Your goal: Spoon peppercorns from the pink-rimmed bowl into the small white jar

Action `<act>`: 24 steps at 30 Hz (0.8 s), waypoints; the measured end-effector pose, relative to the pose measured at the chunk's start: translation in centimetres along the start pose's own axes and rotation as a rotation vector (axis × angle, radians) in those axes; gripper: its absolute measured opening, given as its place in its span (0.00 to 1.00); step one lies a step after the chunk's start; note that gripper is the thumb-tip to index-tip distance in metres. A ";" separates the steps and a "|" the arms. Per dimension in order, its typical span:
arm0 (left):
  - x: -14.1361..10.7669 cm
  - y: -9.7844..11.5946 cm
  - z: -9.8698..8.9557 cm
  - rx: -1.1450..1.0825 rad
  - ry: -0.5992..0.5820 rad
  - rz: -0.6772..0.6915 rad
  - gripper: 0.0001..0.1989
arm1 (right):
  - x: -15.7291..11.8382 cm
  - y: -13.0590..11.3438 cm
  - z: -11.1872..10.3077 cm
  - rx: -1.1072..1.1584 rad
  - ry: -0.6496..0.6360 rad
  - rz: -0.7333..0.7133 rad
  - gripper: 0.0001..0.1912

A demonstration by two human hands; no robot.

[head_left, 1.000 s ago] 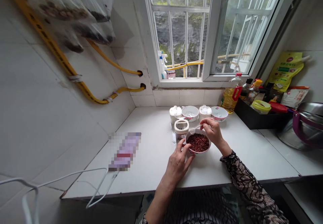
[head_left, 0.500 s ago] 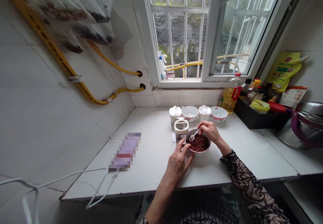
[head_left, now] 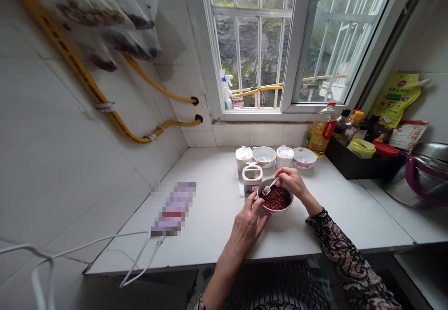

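Note:
A bowl (head_left: 287, 207) full of dark red, dried-looking bits (head_left: 278, 199) stands on the white counter. My left hand (head_left: 249, 219) grips its near left rim, thumb and fingers on the edge. Between the fingertips of my right hand (head_left: 291, 182) is the handle of a small white spoon (head_left: 268, 190), whose head rests over the left part of the red bits. Just behind the bowl, on the left, stands an uncovered jar with a white rim (head_left: 252, 175); its contents are hard to make out.
Behind stand two lidded white containers (head_left: 244, 158) (head_left: 284, 156) and two white bowls (head_left: 264, 157) (head_left: 304, 158). An oil bottle (head_left: 320, 130), a black seasoning box (head_left: 360, 163) and a steel pot (head_left: 406, 184) are at right. A blurred purple object (head_left: 173, 210) with a white cable lies left.
Both hands, the spoon and the bowl stay in nearly the same place. The whole view has shifted very slightly.

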State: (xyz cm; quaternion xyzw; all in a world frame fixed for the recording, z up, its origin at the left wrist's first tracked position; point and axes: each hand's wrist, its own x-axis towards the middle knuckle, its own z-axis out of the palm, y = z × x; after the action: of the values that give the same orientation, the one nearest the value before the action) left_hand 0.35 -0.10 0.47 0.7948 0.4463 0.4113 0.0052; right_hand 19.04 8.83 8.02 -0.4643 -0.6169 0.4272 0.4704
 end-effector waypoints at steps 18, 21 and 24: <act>0.0 0.0 0.0 0.004 0.000 -0.002 0.18 | 0.3 0.2 -0.2 0.066 0.029 0.042 0.08; 0.1 0.0 0.1 0.004 -0.003 -0.002 0.19 | 0.4 -0.2 0.1 0.083 0.095 -0.019 0.08; 0.0 -0.1 0.2 0.002 -0.007 -0.009 0.19 | 0.2 -0.7 1.0 0.006 0.184 -0.190 0.10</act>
State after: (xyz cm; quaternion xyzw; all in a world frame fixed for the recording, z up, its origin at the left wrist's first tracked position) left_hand 0.42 0.04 0.32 0.7940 0.4504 0.4082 0.0079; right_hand 17.96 8.81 8.51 -0.4395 -0.6111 0.3382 0.5649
